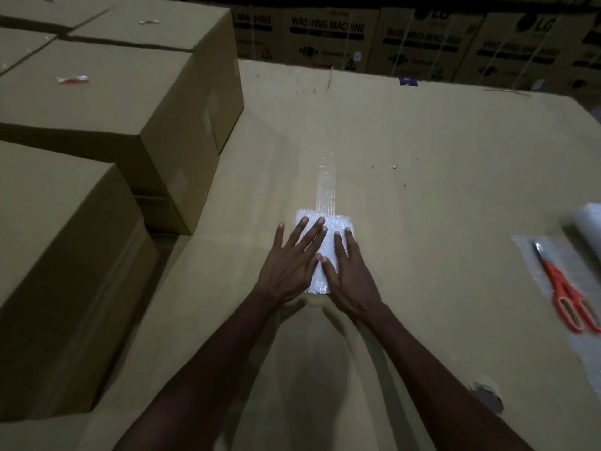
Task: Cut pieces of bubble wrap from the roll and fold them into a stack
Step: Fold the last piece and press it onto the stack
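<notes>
A folded stack of white bubble wrap [328,236] lies in the middle of a large cardboard surface [422,190]. My left hand [294,258] presses flat on its left side with fingers straight and spread. My right hand [349,268] presses flat on its right side, fingers straight. The two thumbs almost meet over the stack. A thin clear strip [326,187] runs away from the stack's far edge. At the right edge lies the bubble wrap roll [585,222], partly out of view, with a loose sheet [553,255] spread from it. Orange-handled scissors [566,289] rest on that sheet.
Tall plain cardboard boxes [97,125] stand stacked along the left, higher than the work surface. Printed washing machine cartons [406,40] line the back. A torn hole [487,397] marks the cardboard at the lower right. A small red-and-white wrapper [72,80] lies on a left box.
</notes>
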A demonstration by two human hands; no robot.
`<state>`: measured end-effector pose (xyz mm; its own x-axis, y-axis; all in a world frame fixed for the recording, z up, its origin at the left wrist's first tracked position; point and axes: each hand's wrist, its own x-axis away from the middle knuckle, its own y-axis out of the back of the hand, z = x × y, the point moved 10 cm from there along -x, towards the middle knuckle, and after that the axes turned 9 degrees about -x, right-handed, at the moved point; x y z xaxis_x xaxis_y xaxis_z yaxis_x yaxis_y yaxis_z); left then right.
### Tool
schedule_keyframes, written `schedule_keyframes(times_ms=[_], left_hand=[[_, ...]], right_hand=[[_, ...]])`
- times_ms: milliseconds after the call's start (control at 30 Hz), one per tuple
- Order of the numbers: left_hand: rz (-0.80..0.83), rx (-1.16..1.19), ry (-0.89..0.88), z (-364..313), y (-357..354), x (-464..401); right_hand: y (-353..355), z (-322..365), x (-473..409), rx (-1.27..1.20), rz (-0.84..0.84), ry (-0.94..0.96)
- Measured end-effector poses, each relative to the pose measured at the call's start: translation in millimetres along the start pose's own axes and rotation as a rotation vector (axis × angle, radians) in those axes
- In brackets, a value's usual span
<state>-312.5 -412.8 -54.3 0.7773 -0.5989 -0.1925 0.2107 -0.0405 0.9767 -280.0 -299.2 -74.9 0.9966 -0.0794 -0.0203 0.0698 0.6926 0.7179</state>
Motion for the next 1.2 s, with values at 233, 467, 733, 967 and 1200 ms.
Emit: schedule_keyframes(times_ms=[233,467,733,967,1200], left_hand=[[0.131,0.010,0.021,48.7,-17.6,-39.2],[0.205,0.163,0.118,91.6,-37.4,-72.3],[0.214,0.251,0.162,95.4,-46.5,-71.6],[0.234,0.503,0.294,85.7,-42.4,-63.5],[0.247,0.720,0.389,79.2,-29.2,-62.6]], right_hand=[[-10.0,17.7,-58.8,0.260,0.019,-0.021],[-21.2,29.1,-113.5,0.234,0.089,0.009],[-26.8,26.0,-117.0,0.172,0.077,0.029],[-19.2,26.4,-96.3,0.045,0.009,-0.008],[5.4,3.1,-101.2,-0.405,-0.207,-0.325]])
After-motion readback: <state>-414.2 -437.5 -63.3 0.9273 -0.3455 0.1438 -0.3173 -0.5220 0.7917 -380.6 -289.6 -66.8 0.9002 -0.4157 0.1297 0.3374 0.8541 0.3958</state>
